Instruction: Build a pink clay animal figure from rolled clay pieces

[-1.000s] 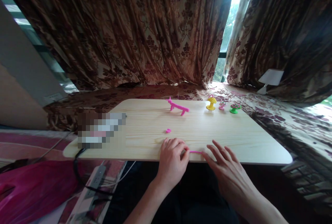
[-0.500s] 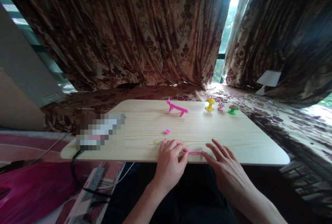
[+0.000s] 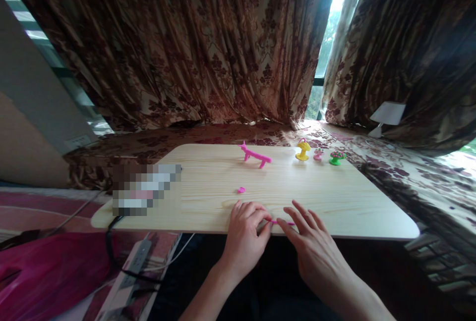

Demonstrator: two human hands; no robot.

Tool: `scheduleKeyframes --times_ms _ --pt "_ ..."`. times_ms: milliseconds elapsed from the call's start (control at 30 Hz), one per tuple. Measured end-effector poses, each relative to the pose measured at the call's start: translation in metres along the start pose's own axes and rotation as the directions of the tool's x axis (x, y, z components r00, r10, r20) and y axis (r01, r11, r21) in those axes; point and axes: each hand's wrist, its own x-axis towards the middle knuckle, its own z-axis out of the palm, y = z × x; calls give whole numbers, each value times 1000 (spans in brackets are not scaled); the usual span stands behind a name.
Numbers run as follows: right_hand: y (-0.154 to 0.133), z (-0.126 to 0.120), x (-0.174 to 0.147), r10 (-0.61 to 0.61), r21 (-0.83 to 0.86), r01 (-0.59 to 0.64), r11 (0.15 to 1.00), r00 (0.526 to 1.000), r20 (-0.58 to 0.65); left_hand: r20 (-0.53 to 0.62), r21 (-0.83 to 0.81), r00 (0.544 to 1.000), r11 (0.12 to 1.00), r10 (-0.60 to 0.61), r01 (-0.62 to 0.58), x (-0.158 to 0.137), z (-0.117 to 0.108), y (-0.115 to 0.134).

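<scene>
Near the front edge of the wooden table lies a thin pink strand of what looks like modelling clay (image 3: 274,222). My left hand (image 3: 248,224) pinches its left end between thumb and forefinger. Fingers spread, my right hand (image 3: 307,229) lies over the strand, the forefinger touching it from above; a bit of the strand shows past that finger. Just beyond my left hand sits a small pink lump (image 3: 241,190). Farther back stands a pink four-legged animal figure (image 3: 256,155) with a long body and pointed ears.
At the table's (image 3: 208,177) far right stand a yellow mushroom-shaped figure (image 3: 303,151), a small pink figure (image 3: 318,154) and a green one with pink dots (image 3: 337,157). A blurred-out object (image 3: 147,189) lies on the left. A power strip (image 3: 136,259) is below, and a white lamp (image 3: 386,114) stands beyond.
My right hand has slid left along the strand, closer to my left hand. My left hand keeps its pinch; the view has shifted slightly.
</scene>
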Motion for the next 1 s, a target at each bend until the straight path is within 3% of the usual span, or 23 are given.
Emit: scheduleKeyframes --times_ms 267,1000 --pt "-8 5 3 -8 34 6 999 998 55 -3 -30 1000 999 -17 17 -4 -8 -4" --pt "-7 7 8 -2 6 2 1000 999 40 21 32 1000 999 -14 13 -1 -3 -2"
